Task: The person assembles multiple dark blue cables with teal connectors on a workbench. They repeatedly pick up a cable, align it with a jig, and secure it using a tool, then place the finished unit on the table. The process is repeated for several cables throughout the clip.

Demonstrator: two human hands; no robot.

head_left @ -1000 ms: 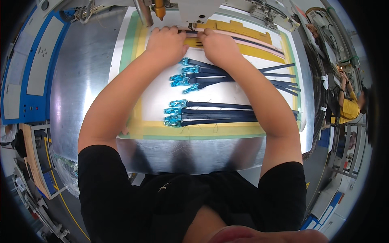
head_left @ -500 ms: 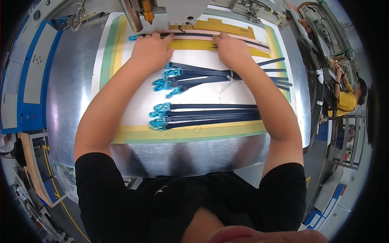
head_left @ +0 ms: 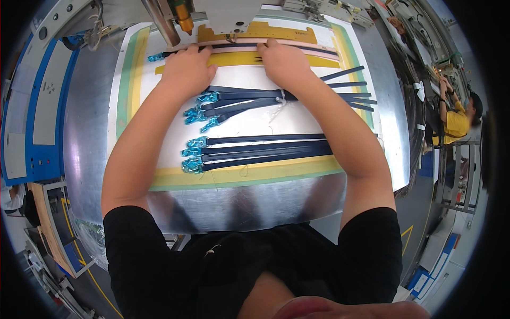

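My left hand point(head_left: 189, 69) and my right hand point(head_left: 282, 60) press flat on a dark blue strap point(head_left: 234, 48) that lies along a yellow guide strip point(head_left: 239, 59) just under the sewing machine head point(head_left: 228, 13). The strap's teal clip point(head_left: 155, 56) sticks out left of my left hand. Nearer to me lie two bunches of dark blue straps with teal clips: a fanned bunch point(head_left: 255, 101) under my forearms and a straighter bunch point(head_left: 255, 150) below it.
The straps rest on a white board with yellow and green edges point(head_left: 127, 90) on a shiny metal table point(head_left: 85, 138). A blue control cabinet point(head_left: 29, 101) stands at the left. A person in a yellow top point(head_left: 457, 119) is at the far right.
Both hands and the strap beneath them have shifted slightly along the guide under the machine head. The view has tilted, so the board sits lower and more central in the picture.
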